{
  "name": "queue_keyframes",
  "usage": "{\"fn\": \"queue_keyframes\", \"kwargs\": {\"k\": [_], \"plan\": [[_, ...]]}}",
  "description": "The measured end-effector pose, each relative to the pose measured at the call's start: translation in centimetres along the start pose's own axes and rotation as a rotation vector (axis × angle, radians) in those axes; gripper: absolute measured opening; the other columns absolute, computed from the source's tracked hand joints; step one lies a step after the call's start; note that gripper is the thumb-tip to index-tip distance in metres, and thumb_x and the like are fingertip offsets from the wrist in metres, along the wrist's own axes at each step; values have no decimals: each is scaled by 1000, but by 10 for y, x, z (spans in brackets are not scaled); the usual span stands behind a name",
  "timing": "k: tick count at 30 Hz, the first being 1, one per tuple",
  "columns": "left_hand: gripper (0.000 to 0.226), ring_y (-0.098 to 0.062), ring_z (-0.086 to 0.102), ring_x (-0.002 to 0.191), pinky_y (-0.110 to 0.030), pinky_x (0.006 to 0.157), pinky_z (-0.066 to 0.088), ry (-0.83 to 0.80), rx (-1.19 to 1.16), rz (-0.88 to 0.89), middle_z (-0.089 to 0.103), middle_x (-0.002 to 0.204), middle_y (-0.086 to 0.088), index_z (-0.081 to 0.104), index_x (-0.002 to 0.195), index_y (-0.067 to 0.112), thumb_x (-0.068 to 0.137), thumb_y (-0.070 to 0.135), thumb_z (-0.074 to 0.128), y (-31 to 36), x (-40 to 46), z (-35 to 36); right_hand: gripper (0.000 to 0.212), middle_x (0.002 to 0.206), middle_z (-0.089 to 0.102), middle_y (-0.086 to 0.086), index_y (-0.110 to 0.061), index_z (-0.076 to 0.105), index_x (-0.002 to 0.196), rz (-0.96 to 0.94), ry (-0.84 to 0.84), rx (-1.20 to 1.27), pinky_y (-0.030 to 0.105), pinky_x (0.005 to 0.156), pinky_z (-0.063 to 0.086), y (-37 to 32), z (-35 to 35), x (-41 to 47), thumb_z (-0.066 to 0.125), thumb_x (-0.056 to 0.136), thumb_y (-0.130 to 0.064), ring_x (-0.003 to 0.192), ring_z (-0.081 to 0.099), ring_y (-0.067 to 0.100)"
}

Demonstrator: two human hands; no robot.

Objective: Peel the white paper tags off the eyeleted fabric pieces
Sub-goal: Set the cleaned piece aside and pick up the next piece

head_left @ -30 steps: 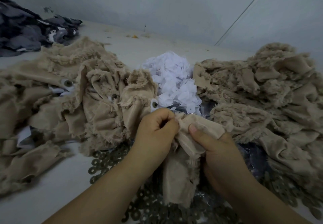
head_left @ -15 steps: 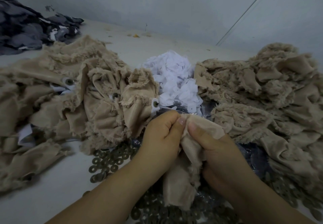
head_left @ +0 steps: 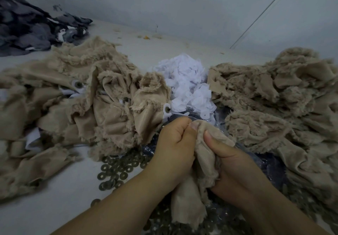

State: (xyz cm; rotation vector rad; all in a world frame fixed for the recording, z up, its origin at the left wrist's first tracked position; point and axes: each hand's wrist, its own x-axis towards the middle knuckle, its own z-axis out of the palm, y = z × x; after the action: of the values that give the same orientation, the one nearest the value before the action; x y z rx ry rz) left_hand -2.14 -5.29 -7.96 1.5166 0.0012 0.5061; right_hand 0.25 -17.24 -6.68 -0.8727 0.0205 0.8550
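Low in the frame's centre, both hands work one beige fabric piece (head_left: 190, 194). The left hand (head_left: 175, 146) is curled tight, thumb against forefinger at the cloth's top edge, pinching something there; whether a paper tag sits between them cannot be told, as the fingers hide it. The right hand (head_left: 236, 168) grips the bunched cloth, thumb pressed across its upper fold, and the rest of the piece hangs down between the wrists.

A second ago the left fist sat a little apart from the right thumb, with a fold of cloth showing between them. Since then the two thumbs have closed together at the top edge and the cloth has been gathered tighter. This looks like the pinch being set on the eyelet end, so the pull that strips a tag is probably about to come rather than already done; no loose tag shows in either hand.

Just above the hands lies the white heap of peeled tags (head_left: 186, 86). To its left a beige pile (head_left: 76, 106) has eyelets with white tags on them, one close to the left knuckles (head_left: 167, 109), another further left (head_left: 78, 84), so work remains. A second beige pile (head_left: 274, 106) fills the right side. Metal washers (head_left: 117, 168) scatter below the left pile, and dark cloth (head_left: 27, 29) sits upper left.
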Motion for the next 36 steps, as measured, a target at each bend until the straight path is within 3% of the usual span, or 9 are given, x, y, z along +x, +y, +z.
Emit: {"fn": "queue_keyframes", "kwargs": {"k": [3, 7, 12, 15, 20, 24, 28, 33, 36], "plan": [[33, -14, 41, 57, -30, 54, 38, -11, -42, -28, 46, 59, -1, 47, 61, 13, 91, 25, 50, 1, 1, 1, 38, 119, 71, 20, -5, 78, 106, -4, -5, 15, 41, 84, 61, 1, 0, 0, 58, 84, -30, 106, 72, 30], [33, -22, 46, 68, -42, 64, 44, 25, -107, -110, 54, 69, -20, 51, 80, -10, 101, 16, 49, -5, 3, 0, 43, 122, 69, 23, -3, 74, 115, -23, 40, 9, 47, 86, 58, 3, 0, 4, 58, 86, -31, 109, 70, 34], [40, -19, 39, 59, -34, 55, 37, 129, -65, -75, 46, 63, -10, 44, 72, -7, 102, 19, 49, -6, 5, -5, 52, 122, 69, 23, -4, 66, 126, -239, 46, -109, 46, 94, 57, 10, 1, 5, 70, 84, -34, 115, 67, 36], [45, -21, 38, 57, -35, 54, 38, 165, -49, -53, 45, 61, -12, 43, 70, -6, 103, 24, 48, -2, 8, -9, 39, 119, 71, 21, -5, 70, 119, -298, 59, -237, 43, 94, 57, 17, 2, 6, 75, 83, -20, 114, 67, 36], [56, -30, 48, 62, -46, 62, 48, 11, -38, -19, 52, 69, -27, 53, 74, -4, 87, 50, 61, 8, 7, -12, 37, 119, 71, 20, -4, 71, 117, -362, 115, -183, 39, 90, 59, 11, 0, 6, 64, 87, -24, 110, 70, 32], [29, -32, 53, 66, -42, 62, 49, -9, 191, 106, 58, 72, -18, 59, 79, -2, 90, 24, 69, 5, 5, -12, 31, 116, 73, 18, -7, 75, 112, -351, 144, -169, 38, 88, 60, 6, -4, 5, 61, 91, -24, 108, 71, 29], [33, -9, 42, 56, -20, 55, 40, 33, 151, 67, 45, 56, -1, 53, 67, -4, 98, 7, 54, 3, 8, -15, 33, 113, 74, 19, -4, 74, 113, -339, 190, -129, 40, 83, 62, 3, -6, 6, 62, 89, -23, 103, 73, 31], [42, -24, 48, 68, -43, 63, 46, -45, -6, 16, 51, 75, -32, 53, 82, -13, 96, 26, 56, 7, 6, -13, 31, 113, 74, 19, -5, 74, 113, -336, 170, -148, 40, 85, 61, 3, -5, 5, 60, 92, -23, 104, 73, 31], [30, -22, 50, 67, -39, 63, 46, -58, 17, 8, 54, 71, -24, 58, 78, -3, 94, 22, 61, 6, 6, -13, 27, 112, 74, 18, -7, 75, 110, -325, 174, -151, 38, 78, 62, 2, -4, 4, 59, 94, -22, 101, 73, 31]]}}
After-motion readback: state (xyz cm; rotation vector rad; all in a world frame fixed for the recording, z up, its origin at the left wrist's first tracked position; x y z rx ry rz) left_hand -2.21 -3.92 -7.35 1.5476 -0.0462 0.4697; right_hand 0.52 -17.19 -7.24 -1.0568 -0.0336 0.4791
